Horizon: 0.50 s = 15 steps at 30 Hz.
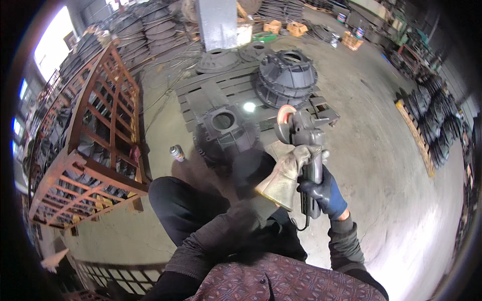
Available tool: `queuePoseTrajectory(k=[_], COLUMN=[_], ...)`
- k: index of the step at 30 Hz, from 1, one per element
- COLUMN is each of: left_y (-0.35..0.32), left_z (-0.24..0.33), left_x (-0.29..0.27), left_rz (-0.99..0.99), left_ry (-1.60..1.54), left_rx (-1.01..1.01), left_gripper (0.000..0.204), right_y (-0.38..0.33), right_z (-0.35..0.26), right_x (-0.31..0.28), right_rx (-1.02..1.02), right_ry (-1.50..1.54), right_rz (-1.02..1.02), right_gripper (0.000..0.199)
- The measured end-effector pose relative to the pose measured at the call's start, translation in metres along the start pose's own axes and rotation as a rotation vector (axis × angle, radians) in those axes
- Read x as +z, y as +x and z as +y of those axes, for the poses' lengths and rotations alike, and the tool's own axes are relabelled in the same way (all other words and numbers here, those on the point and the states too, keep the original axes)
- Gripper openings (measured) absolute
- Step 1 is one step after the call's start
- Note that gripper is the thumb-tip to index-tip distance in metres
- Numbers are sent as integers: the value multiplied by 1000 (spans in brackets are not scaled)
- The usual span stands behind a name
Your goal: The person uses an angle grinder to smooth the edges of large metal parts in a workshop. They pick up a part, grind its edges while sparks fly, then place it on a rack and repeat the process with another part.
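An angle grinder (312,168) with a reddish disc (285,115) is held up in front of me, its disc end pointing away. My left hand (299,160), in a pale work glove with a long cuff, is closed around the grinder's body just behind its head. Lower down, my right hand (325,192), in a blue glove with a dark palm, wraps the rear of the body; part of its fingers is hidden. A cord hangs from the grinder's lower end. Beyond my knees lies a dark round cast housing (226,131) with a hole in its top, apart from the disc.
A slatted pallet (188,95) bears a stack of ribbed housings (287,80) and more castings behind. To the left stands a rusty metal crate (75,145) of dark parts. A spray can (176,153) stands on the floor. More parts are piled on a wooden pallet (415,138) at right.
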<state>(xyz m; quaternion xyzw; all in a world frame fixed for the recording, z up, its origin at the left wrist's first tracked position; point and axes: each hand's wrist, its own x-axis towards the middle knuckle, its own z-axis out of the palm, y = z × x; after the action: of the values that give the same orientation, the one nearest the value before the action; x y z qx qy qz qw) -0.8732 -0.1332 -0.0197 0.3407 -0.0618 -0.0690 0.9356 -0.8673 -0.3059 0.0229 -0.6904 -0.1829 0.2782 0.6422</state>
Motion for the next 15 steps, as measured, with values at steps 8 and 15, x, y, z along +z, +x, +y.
queuePoseTrajectory(k=[8,15], left_y=[8,-45], left_z=[88,277], left_x=[-2,-161], left_rz=[-132,351], left_ry=[690,689], left_rx=[-16,187], left_gripper=[42,43], right_y=[36,72], right_z=[36,46], right_x=[-24,-115], right_rx=[-112,-282], right_ry=[101,-203], right_rz=[241,524], right_gripper=[49,49])
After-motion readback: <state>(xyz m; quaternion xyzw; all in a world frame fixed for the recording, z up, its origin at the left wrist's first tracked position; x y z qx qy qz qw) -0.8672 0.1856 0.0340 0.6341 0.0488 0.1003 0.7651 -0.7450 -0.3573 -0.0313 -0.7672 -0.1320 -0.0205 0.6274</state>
